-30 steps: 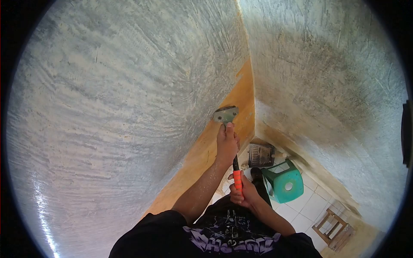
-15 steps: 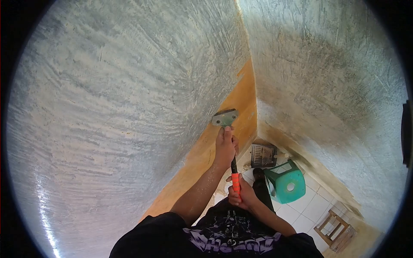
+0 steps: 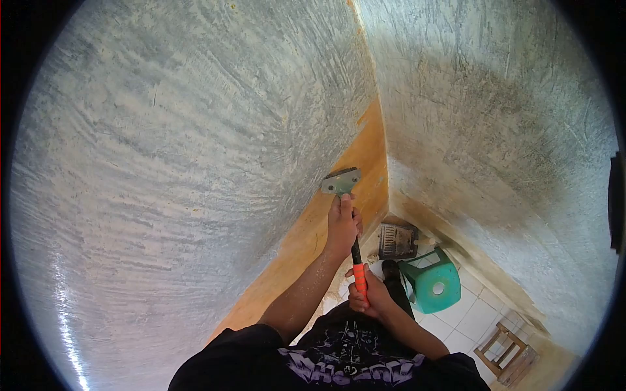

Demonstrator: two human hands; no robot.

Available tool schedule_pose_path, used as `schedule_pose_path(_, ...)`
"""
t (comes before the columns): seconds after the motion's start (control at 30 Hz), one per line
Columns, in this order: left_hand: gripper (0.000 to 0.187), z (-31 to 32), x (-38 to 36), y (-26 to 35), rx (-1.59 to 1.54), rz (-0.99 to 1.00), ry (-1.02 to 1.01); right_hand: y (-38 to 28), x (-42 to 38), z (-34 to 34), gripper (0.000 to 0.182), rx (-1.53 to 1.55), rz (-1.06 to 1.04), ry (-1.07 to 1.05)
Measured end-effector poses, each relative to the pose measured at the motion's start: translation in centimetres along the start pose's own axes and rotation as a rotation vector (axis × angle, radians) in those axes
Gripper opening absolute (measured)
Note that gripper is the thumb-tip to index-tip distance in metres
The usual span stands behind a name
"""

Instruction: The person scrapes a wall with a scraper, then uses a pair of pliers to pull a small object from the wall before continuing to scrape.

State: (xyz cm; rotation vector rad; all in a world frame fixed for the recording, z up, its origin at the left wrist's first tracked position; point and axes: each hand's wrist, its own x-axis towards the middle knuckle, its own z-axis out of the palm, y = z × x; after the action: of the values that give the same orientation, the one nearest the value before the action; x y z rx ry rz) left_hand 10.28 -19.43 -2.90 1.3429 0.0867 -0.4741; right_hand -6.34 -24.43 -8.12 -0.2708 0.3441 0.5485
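A long-handled scraper [image 3: 341, 182] with a wide, bolted metal head lies with its blade at the left wall, along the border between orange paint [image 3: 365, 156] and bare grey surface. My left hand [image 3: 343, 225] is closed round the black shaft just below the head, thumb laid along it. Lower down, my right hand [image 3: 370, 294] grips the orange handle end [image 3: 360, 279] close to my shirt. Whitish dust speckles my left forearm. Part of the shaft is hidden by my left hand.
The scraped grey left wall [image 3: 169, 163] meets the stained right wall [image 3: 489, 143] in a corner. Below, a green plastic stool [image 3: 438, 287], a dark slotted crate [image 3: 398, 241] and a small wooden stool [image 3: 502, 348] stand on white floor tiles [image 3: 473, 316]. My foot is beside the green stool.
The view has shifted slightly, with the wall a little lower in the picture. The scraper head's flat face shows more now. Both hands keep the same hold.
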Motion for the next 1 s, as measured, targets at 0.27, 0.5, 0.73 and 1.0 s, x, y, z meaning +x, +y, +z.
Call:
schedule_pose_path(0.27,0.04,3.2,2.2,4.2,-0.036,-0.064,-0.237,-2.8,1.3,0.1,0.031,-0.614,-0.722,0.388)
schedule_pose_path(0.5,0.049,3.8,2.9,4.9,-0.151,0.003,-0.236,-5.8,0.3,0.0,0.04,-0.783,-0.791,0.411)
schedule_pose_path(0.73,0.051,5.1,4.4,4.8,-0.36,0.01,-0.266,-8.3,-0.4,-0.1,0.04,-1.276,-0.965,0.525)
schedule_pose_path(1.0,0.051,7.0,5.7,3.8,-0.372,0.036,-0.219,-10.1,-0.6,-1.5,0.039,-1.239,-0.953,0.512)
